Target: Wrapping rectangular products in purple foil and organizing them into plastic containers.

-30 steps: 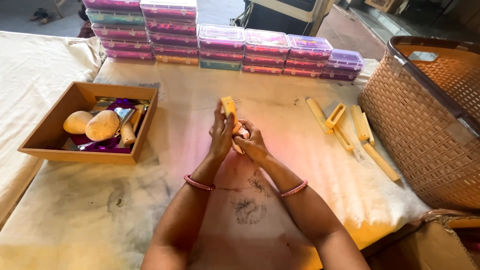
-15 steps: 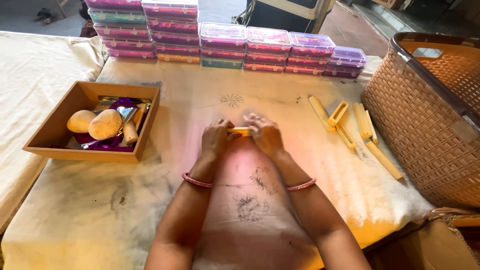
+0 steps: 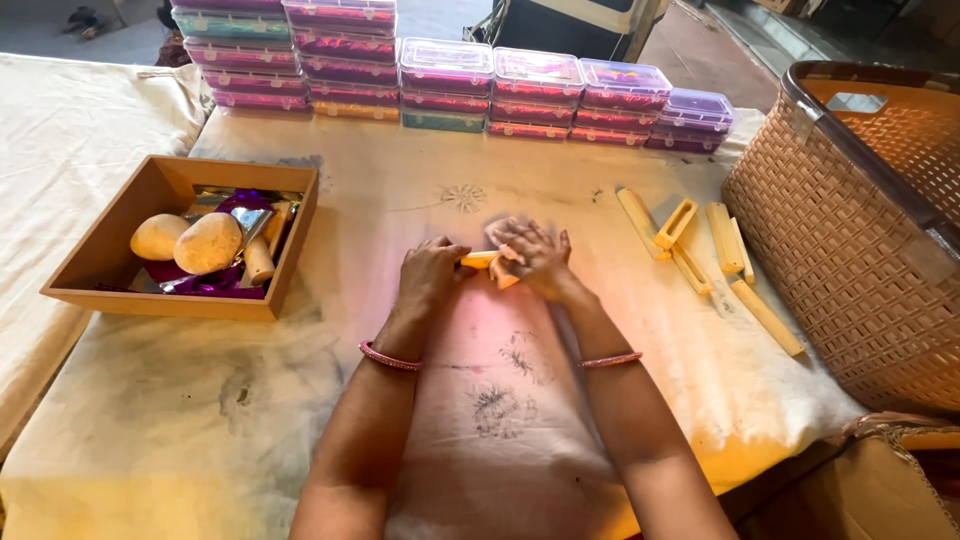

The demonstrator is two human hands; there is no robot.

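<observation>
Between both palms at the middle of the cloth-covered table (image 3: 300, 420), pressing a small yellow-orange stick of soft material (image 3: 480, 260), with the left hand (image 3: 428, 272) curled over its near end and closed upon it, seemingly to steady it. Meeting it from the other side, the right hand (image 3: 535, 258), fingers spread and blurred, lying over a second short piece (image 3: 503, 278); whether closed on that piece or only resting on it, impossible to tell. Keeping the stick low, just above the stained cream cloth, probably so the surface is taking some of the weight. Wearing a thin pink bangle on each wrist. Lying to the right, near but apart from the hands, several long pale-yellow bars and open channel-shaped moulds (image 3: 700, 245), likely set within easy reach. Standing beyond those at the table edge, a large woven tan plastic basket (image 3: 850, 240). Sitting to the left, a shallow wooden tray (image 3: 160, 295) holding two rounded tan lumps (image 3: 190, 240), a short stick and crumpled purple foil. Lining the far edge, well apart from the work, stacks of clear lidded plastic boxes with pink and purple contents (image 3: 450, 85).
</observation>
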